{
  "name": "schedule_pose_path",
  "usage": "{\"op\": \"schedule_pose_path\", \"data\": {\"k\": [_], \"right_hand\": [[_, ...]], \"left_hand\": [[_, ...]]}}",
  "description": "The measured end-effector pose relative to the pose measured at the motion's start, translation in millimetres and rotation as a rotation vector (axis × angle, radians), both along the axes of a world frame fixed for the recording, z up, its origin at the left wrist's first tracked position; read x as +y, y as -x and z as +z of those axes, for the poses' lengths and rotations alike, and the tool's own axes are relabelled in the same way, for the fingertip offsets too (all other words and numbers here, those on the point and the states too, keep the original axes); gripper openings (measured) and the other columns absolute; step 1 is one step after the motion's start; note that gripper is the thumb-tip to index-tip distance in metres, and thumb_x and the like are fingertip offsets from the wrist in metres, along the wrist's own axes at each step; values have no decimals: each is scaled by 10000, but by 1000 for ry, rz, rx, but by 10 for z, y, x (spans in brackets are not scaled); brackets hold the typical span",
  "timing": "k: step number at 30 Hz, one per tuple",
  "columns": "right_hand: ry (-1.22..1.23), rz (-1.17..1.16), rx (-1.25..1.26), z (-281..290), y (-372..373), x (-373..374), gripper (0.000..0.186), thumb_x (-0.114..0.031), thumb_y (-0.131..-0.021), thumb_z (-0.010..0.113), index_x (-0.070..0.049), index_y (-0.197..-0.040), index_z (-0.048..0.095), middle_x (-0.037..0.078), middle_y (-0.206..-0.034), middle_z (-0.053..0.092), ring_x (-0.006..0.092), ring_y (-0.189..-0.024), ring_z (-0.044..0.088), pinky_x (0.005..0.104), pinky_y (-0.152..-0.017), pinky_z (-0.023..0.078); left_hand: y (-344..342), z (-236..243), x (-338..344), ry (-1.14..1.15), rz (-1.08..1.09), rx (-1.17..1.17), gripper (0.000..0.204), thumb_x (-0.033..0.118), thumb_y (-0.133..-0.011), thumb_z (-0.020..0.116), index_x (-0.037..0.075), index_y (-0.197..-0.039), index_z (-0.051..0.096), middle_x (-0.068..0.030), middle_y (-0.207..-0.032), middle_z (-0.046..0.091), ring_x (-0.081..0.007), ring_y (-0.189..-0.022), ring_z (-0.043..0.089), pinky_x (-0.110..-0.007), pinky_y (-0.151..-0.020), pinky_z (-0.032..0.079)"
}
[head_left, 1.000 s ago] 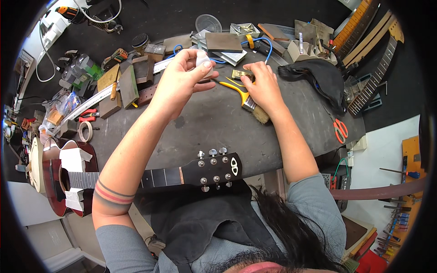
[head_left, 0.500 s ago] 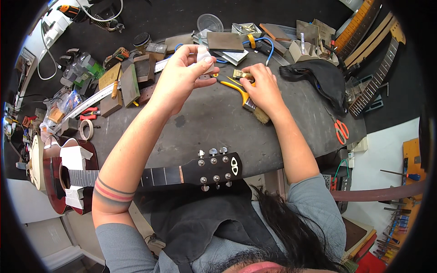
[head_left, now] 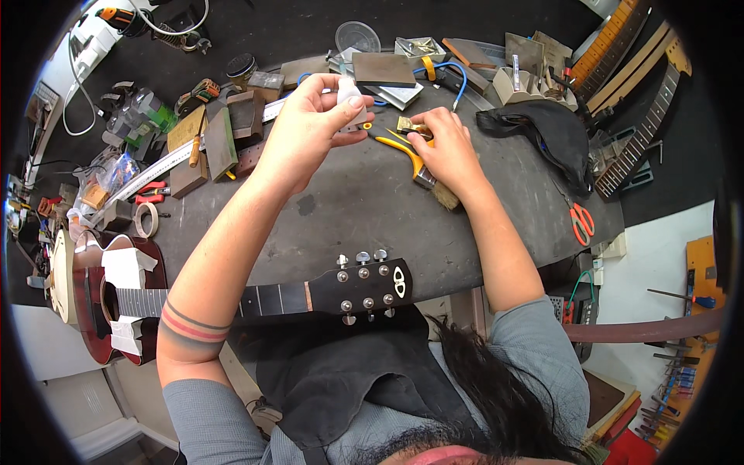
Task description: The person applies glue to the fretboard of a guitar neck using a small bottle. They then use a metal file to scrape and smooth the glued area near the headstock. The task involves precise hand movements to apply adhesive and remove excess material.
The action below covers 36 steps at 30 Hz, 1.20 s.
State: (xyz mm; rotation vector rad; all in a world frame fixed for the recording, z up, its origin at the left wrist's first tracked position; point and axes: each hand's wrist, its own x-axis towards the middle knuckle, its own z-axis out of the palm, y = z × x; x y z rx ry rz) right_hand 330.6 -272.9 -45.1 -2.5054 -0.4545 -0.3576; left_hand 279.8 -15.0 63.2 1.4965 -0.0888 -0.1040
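Observation:
My left hand (head_left: pixel 314 116) is raised over the far half of the dark bench, fingers wrapped round a small white bottle (head_left: pixel 350 91) with a narrow tip that points up and away. To the right, my right hand (head_left: pixel 446 143) has its thumb and fingers closed on a small brass-coloured piece (head_left: pixel 404 125); its exact kind is partly hidden by the fingers. Just beneath that hand lies a brush (head_left: pixel 413 157) with a yellow and black handle, its bristles toward me. Nearest to me, a guitar's black headstock (head_left: pixel 364 289) with metal tuners rests at the bench's front edge.
The dark red guitar body (head_left: pixel 147 263) is at the left, with white paper taped on. Sanding blocks (head_left: pixel 223 143), a long metal ruler (head_left: pixel 159 172) and red pliers (head_left: pixel 153 192) crowd the left side. Orange-handled scissors (head_left: pixel 581 225) and a black cloth (head_left: pixel 542 139) lie right.
The white bottle in my left hand has shifted slightly, and more of its narrow tip shows. My right hand stays almost where it was.

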Motion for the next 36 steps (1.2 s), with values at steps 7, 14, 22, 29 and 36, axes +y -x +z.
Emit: {"op": "schedule_pose_path", "data": {"k": [7,14,22,29,36], "right_hand": [[-3,14,-14,-12,0,-10,293,-276,-1031,781,-110,-1271,786,75,-1269,710,297,-1311,648,473,-1145,466],[-3,15,-4,0,7,-6,286,-271,-1036,780,-109,-1272,784,75,-1272,712,291,-1309,652,471,-1140,467],[-4,13,-19,-20,0,-26,281,-276,-1039,778,-108,-1264,786,75,-1270,711,286,-1306,654,468,-1143,466],[-10,41,-18,-102,-50,9,312,-288,-1010,777,-113,-1269,784,104,-1344,709,341,-1338,632,506,-1141,468],[-138,259,-79,87,262,223,274,-195,-1023,759,-60,-1261,774,104,-1297,738,337,-1291,661,468,-1144,472]], "left_hand": [[-26,-24,13,-17,-2,-20,516,179,-1134,715,-63,-1535,497,-233,-1426,736,-303,-1321,741,-455,-1082,670],[-23,-25,6,-30,19,-20,481,177,-1137,725,-44,-1511,519,-172,-1360,795,-220,-1248,774,-386,-1009,667],[-19,-22,1,-49,7,-41,518,183,-1131,719,-60,-1535,504,-216,-1425,745,-281,-1318,741,-455,-1085,665],[167,-25,226,-48,24,-29,478,195,-1130,726,-31,-1513,549,-191,-1380,756,-271,-1244,762,-447,-1033,676],[1277,118,685,-235,153,-150,482,234,-1117,755,-3,-1512,613,-145,-1251,773,-195,-1056,760,-343,-823,644]]}}
